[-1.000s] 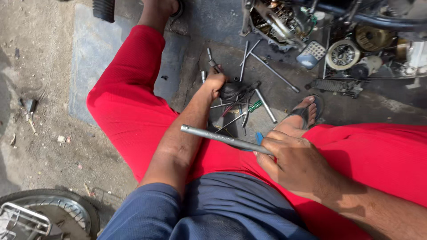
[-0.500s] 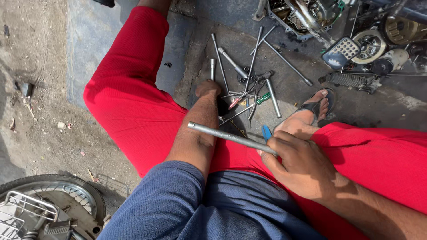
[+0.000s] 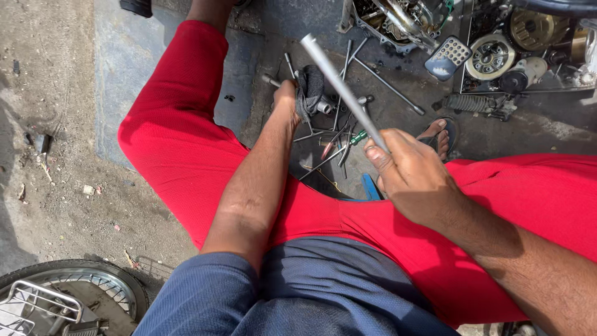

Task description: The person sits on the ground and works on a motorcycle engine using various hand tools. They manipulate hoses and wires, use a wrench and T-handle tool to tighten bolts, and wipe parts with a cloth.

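Steel rod (image 3: 343,90), long and silver, was clamped in the right hand (image 3: 413,177) and slanted up over the heap of loose tools (image 3: 333,134) on the ground. At that heap's near edge the left hand (image 3: 287,99) was closed on a dark rag (image 3: 311,90). Engine parts (image 3: 497,43) lay beyond it.

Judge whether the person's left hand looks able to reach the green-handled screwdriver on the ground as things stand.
Probably yes. The left hand is already down among the tools, gripping a dark rag, and the screwdriver lies close beside it with nothing covering it.
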